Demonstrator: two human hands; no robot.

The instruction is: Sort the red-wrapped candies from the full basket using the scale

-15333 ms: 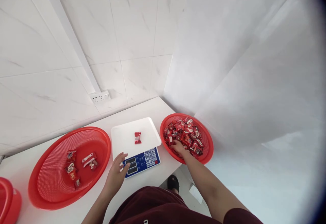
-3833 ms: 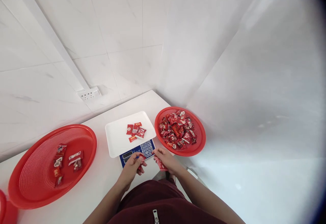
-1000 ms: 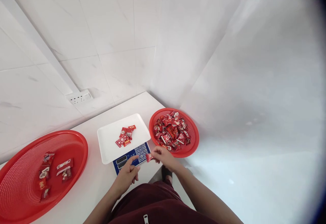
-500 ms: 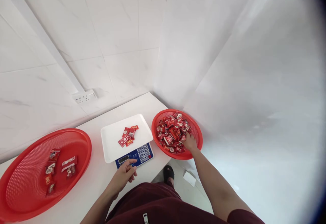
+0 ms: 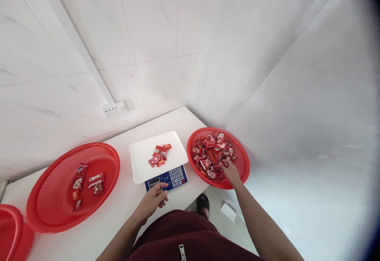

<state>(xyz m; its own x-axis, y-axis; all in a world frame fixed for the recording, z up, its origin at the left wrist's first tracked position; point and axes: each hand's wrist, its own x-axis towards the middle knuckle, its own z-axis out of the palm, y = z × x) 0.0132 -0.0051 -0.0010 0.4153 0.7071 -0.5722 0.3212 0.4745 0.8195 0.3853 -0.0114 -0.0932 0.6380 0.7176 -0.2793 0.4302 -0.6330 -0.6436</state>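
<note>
Along the tiled wall (image 5: 154, 23) runs the white table (image 5: 127, 191) that I watch from my end. On its left part I have the wide red basket (image 5: 53, 197), with several wrapped packets (image 5: 77, 184) lying in it in two groups; part of a red container (image 5: 25, 237) shows beside it at the left edge of my view. The smaller red basket (image 5: 245, 166) sits at the table's right end, with a heap of red packets (image 5: 210, 154) inside. Between the baskets I see the scale's white tray (image 5: 142, 162), and along its near edge the blue panel (image 5: 176, 178) with its keys. The left hand (image 5: 152, 203) is over the panel's near left part, relaxed, fingers half bent around nothing; whether it touches the panel I cannot tell. The right hand (image 5: 231, 172) reaches into the heap, fingertips among the packets; I cannot tell whether it grips one. Near the tray's middle lies an overlapping cluster of packets (image 5: 160, 155).
</note>
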